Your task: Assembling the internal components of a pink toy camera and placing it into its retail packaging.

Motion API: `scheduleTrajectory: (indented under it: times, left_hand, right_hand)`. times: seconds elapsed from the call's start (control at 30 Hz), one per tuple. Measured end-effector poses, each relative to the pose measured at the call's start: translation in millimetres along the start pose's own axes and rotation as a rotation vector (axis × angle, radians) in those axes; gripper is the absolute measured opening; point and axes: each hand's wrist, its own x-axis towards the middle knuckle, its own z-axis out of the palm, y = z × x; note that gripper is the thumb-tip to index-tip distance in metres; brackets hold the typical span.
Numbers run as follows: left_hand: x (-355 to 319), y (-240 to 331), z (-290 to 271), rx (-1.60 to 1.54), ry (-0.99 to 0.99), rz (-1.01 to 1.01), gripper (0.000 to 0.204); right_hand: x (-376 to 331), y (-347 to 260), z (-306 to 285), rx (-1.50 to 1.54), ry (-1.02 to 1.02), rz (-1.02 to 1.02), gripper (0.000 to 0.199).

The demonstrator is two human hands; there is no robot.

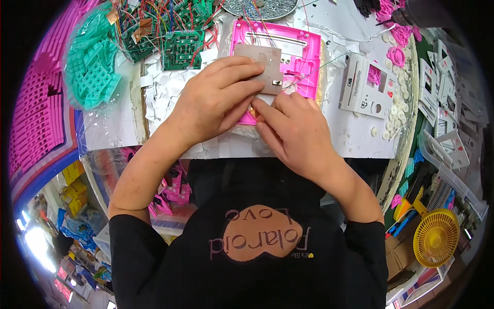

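Note:
A tan circuit board point(268, 55) lies tilted over a pink plastic housing point(312, 46) in front of me. My left hand point(221, 95) grips the board from its left side, fingers lying across its face. My right hand point(301, 131) is closed at the board's lower edge, thumb and index fingertip close to the left fingertips. A small yellowish bit shows between the hands; what the right fingers pinch is mostly hidden. Thin red and green wires run from the board area across the housing. A small metal part sits near the board's lower right corner.
Green circuit boards point(182, 49) with wires lie at the far left, beside a bag of teal keypads point(92, 67). White paper pieces point(167, 87) are scattered left of my hands. White printed panels point(368, 87) and white round buttons point(396, 113) lie right. A yellow fan point(436, 238) stands lower right.

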Motion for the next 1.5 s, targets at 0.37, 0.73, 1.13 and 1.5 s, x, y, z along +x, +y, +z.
scheduleTrajectory:
  times: [0.37,0.73,1.13,1.5]
  left_hand:
    - [-18,18,-20,-0.019,-0.097,-0.054,0.034]
    - [-1,14,-20,-0.019,-0.177,-0.032,0.023]
    - [19,1,-34,-0.101,-0.327,0.018,0.017]
    - [-14,39,-6,0.032,-0.054,-0.113,0.028]
  right_hand:
    - [-8,-6,-41,-0.067,-0.138,0.063,0.025]
    - [5,7,-55,0.435,-0.201,0.313,0.009]
    - [24,31,-63,0.701,-0.356,0.373,0.015]
    - [7,36,-51,0.062,0.032,0.312,0.013]
